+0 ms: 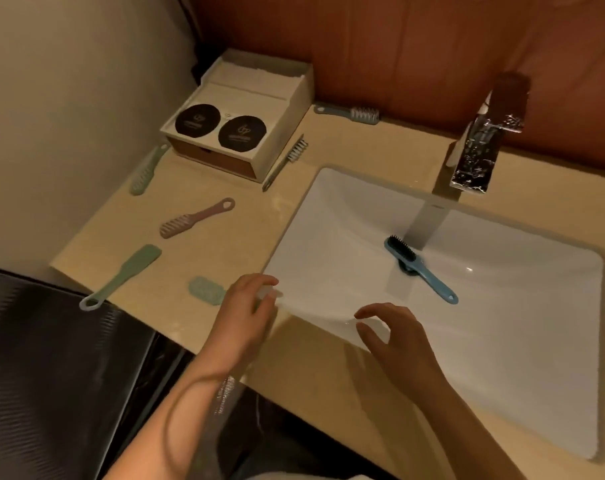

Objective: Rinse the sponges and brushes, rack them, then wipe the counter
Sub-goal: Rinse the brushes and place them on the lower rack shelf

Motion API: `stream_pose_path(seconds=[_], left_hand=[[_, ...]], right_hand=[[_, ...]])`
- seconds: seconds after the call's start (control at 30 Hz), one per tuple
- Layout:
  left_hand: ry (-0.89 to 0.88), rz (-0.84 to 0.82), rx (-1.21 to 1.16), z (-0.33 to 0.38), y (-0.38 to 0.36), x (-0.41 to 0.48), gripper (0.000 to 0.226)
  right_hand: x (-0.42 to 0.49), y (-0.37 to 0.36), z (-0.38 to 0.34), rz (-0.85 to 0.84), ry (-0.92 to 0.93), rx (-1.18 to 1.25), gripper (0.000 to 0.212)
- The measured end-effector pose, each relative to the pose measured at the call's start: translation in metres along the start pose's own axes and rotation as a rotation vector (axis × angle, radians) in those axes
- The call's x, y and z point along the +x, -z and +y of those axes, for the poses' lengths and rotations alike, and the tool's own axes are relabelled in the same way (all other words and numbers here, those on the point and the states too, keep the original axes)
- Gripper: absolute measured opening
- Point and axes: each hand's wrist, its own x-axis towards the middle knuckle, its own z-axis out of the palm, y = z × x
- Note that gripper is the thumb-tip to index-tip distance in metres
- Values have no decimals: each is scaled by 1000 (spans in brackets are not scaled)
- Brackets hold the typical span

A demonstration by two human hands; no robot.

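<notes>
A blue brush [419, 267] with dark bristles lies in the white sink [328, 216], across the drain below the faucet [477, 150]. On the beige counter [224, 251] lie a pink brush [195, 218], a green brush [121, 277] at the front edge, another green brush [148, 169] by the wall, two grey brushes [286, 160] [349, 113] near the box, and a small green sponge [206, 289]. My left hand [249, 306] hovers at the sink's left rim beside the sponge, fingers loosely curled, holding nothing. My right hand [394, 334] is spread over the sink's front rim, empty.
A white box [238, 116] with two black round lids stands at the back left corner. A reddish wall runs behind the counter, a pale wall on the left. A dark surface [51, 358] lies below the counter's front left edge.
</notes>
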Motion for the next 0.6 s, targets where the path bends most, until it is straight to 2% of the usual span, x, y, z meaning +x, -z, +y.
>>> stream_pose_path(seconds=[0.07,0.23,0.43,0.6], left_hand=[[16,40,102,-27,21,2,26],[91,-1,365,-70,56,5,57],[-23,-20,425,-97,74,15,53],[-82,-46,426,-105,79,28,34]], right_hand=[[9,-16,-12,-38,33,-20,14],[28,-44,-34,-76,89,-59,15],[43,-63,-53,-103,136,-97,16],[51,-71,-65,-133,144,-108,18]])
